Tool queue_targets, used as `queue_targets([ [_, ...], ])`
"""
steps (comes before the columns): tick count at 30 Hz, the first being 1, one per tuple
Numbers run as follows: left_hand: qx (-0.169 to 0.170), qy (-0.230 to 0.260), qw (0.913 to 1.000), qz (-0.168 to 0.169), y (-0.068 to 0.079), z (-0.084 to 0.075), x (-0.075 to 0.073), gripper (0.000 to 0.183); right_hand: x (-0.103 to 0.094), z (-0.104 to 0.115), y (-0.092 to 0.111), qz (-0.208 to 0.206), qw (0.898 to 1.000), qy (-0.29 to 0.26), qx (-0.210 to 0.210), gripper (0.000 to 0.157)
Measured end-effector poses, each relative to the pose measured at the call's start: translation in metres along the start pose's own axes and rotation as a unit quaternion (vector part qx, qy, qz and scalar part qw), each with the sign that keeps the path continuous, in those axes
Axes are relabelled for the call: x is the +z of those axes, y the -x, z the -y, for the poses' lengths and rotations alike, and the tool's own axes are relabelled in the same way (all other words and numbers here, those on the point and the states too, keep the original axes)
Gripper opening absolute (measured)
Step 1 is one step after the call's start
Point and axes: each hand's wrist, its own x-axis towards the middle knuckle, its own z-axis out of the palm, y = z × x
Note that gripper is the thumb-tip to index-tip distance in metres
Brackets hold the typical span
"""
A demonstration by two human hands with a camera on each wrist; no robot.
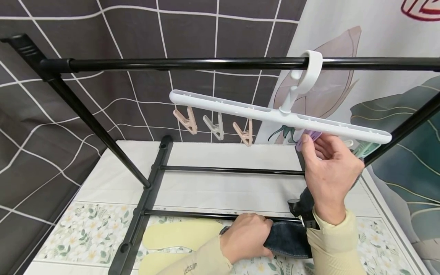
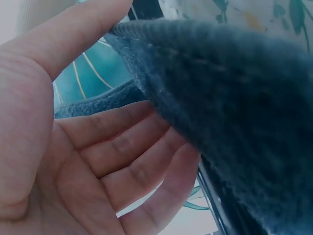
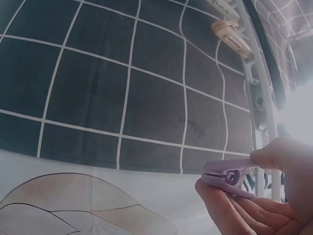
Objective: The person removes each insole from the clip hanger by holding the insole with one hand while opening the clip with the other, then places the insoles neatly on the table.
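Low in front of us, our left hand (image 1: 246, 235) grips a dark blue cloth (image 1: 290, 240) between thumb and fingers; slackening there could let the cloth slide down. Above and beyond it, our right hand (image 1: 331, 168) pinches a purple clip (image 3: 225, 165) just under the white hanger (image 1: 240, 109); a crooked tug might swing the hanger, whose hook (image 1: 313, 70) simply loops over the black rail (image 1: 189, 64).

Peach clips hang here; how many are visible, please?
2: one peach clip by the left end of the white hanger, a second peach clip right of the gray clip; the right hand may hide more.
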Motion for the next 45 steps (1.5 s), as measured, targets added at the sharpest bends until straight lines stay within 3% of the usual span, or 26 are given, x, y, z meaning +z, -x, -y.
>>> queue_targets([
  [7, -0.003, -0.039, 0.9991, 0.018, 0.000, -0.005, 0.006, 0.052, 0.000, 0.007, 0.001, 0.002, 1.000, 0.000, 0.000, 0.017],
  [14, 0.009, -0.083, 0.9965, 0.003, -0.001, -0.011, 0.012, 0.051, -0.001, -0.004, 0.001, 0.001, 1.000, -0.012, 0.005, 0.015],
  [26, 0.016, -0.106, 0.9940, 0.020, -0.004, -0.014, 0.019, 0.042, -0.003, -0.012, 0.000, 0.010, 1.000, -0.004, -0.016, 0.017],
  [34, 0.014, -0.126, 0.9919, 0.006, -0.007, -0.017, 0.021, 0.042, -0.003, -0.012, -0.001, 0.008, 1.000, -0.002, -0.016, 0.017],
  [45, 0.016, -0.128, 0.9914, 0.026, -0.011, -0.021, 0.025, 0.034, -0.003, -0.014, -0.002, -0.001, 1.000, -0.011, -0.002, 0.016],
])
